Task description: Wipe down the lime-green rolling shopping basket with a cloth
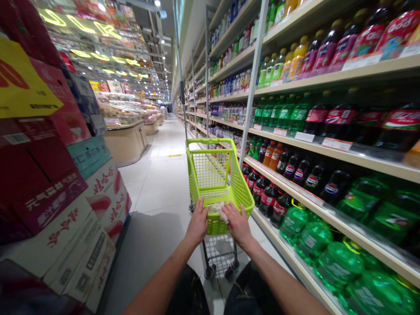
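Note:
Ahead of me stands a lime-green shopping cart with a plastic basket and a dark lower frame. Over the near left corner of its basket lies my left hand, fingers stretched forward and thumb apart, with nothing visible in it. A crumpled, fluffy off-white cloth is at the middle of the near rim. My right hand is closed over the cloth's right side and presses it against the cart; its fingertips partly hide the cloth. No goods are visible in the upper basket.
Drink shelves run close along the right, with large green soda bottles at the bottom. Stacked cartons stand at the left. Beyond them is a curved display counter. A tiled aisle leads ahead. A thin dark pole rises beside the cart.

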`<control>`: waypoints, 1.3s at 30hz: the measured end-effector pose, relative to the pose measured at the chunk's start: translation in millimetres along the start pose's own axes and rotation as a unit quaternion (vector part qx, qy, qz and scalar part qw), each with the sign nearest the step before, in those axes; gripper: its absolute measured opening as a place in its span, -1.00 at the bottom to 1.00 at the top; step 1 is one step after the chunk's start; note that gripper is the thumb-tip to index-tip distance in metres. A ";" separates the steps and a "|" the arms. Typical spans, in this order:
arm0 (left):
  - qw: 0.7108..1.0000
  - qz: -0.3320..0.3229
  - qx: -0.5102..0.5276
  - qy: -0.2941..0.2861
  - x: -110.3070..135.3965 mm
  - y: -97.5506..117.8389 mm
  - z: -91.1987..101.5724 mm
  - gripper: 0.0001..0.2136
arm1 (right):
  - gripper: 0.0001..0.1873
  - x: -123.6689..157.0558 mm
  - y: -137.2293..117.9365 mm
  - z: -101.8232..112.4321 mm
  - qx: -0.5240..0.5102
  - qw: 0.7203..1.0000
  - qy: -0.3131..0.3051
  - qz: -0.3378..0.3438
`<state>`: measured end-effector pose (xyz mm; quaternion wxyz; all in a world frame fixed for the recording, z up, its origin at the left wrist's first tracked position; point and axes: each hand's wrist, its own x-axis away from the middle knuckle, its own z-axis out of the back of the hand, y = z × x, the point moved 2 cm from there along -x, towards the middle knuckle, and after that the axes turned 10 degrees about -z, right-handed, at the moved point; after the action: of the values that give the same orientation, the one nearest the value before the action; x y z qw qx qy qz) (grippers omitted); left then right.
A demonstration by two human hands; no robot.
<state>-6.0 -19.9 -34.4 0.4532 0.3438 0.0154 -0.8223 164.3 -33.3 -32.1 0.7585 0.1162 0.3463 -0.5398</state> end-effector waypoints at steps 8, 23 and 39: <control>0.999 0.014 0.011 0.032 -4.4 -3.8 -12.2 -0.48 | -0.51 3.9 16.7 10.8 0.036 0.993 0.028 -0.107; 0.998 0.030 -0.051 -0.015 -7.4 9.6 -2.0 -0.49 | -0.52 0.6 39.1 16.4 0.038 0.994 0.047 -0.090; 0.987 0.068 -0.120 -0.079 -7.0 22.3 10.9 -0.53 | -0.49 4.0 20.6 7.6 0.006 0.999 0.034 -0.034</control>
<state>7.4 -31.5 -15.6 0.5458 0.2216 0.0544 -0.8063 186.6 -32.4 -33.2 0.7267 0.1268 0.3726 -0.5630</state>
